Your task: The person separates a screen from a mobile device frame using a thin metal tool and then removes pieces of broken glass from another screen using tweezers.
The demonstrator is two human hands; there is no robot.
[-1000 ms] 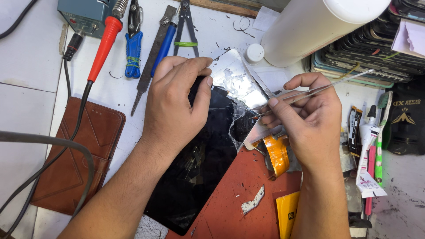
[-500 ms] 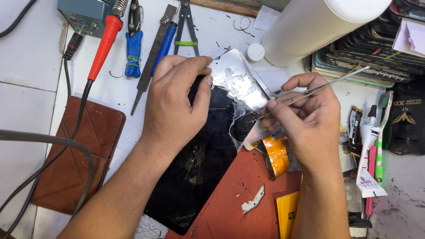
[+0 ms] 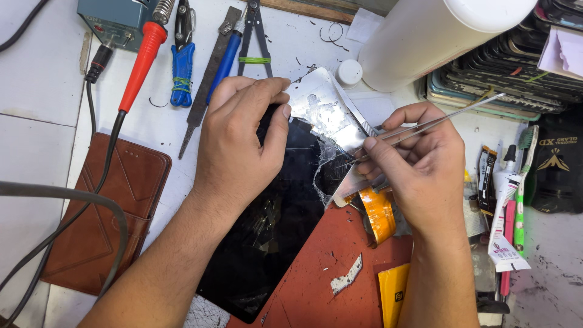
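Note:
A black tablet screen (image 3: 276,234) with cracked glass lies slanted across the white bench and a red mat (image 3: 316,285). My left hand (image 3: 240,143) presses flat on its upper part. Bare silver metal (image 3: 325,112) shows at the top corner where glass is gone. My right hand (image 3: 419,170) pinches metal tweezers (image 3: 419,129), tips at the cracked glass edge (image 3: 328,167). An orange flex ribbon (image 3: 378,212) curls beneath that hand.
A brown leather case (image 3: 106,212) lies at left under a thick grey cable (image 3: 67,197). Red-handled soldering iron (image 3: 141,64), blue pliers (image 3: 182,70) and a file (image 3: 206,79) lie at the back. A white cylinder (image 3: 437,33) and stacked phone cases (image 3: 516,76) are at right.
The tweezers' tips have shifted slightly along the cracked glass edge. My left hand stays pressed on the screen.

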